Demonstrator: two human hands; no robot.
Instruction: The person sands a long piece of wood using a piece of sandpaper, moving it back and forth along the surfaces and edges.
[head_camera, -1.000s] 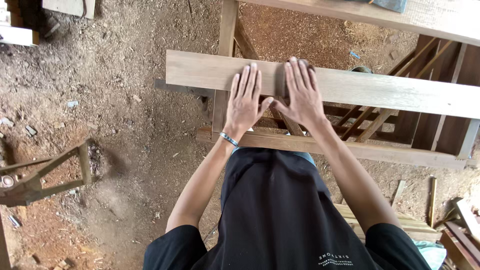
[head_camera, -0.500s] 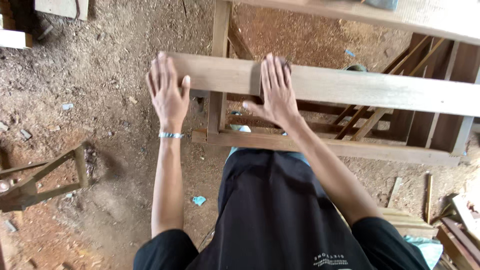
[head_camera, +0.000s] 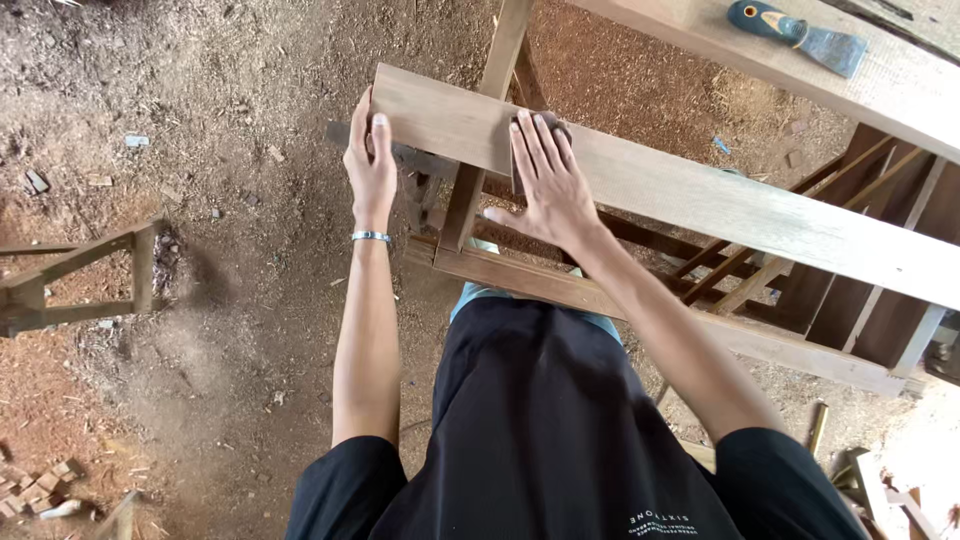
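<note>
A long pale wooden plank (head_camera: 700, 200) lies slantwise across a wooden frame (head_camera: 560, 285) in front of me. My left hand (head_camera: 370, 160), with a silver bracelet at the wrist, grips the plank's left end, thumb on top. My right hand (head_camera: 550, 185) presses flat on the plank a little to the right, covering a small dark block (head_camera: 555, 128) whose edge shows past the fingertips. I am wearing a black shirt.
A chisel with a teal handle (head_camera: 795, 30) lies on a second board (head_camera: 850, 70) at the top right. A small wooden trestle (head_camera: 70, 280) stands at the left on the sawdust-covered dirt floor (head_camera: 200, 120). Wood scraps (head_camera: 870, 480) lie at the lower right.
My left hand left its place beside the right hand, swung out to the left in the air, and now grips the plank's left end. My right hand stayed on the plank.
</note>
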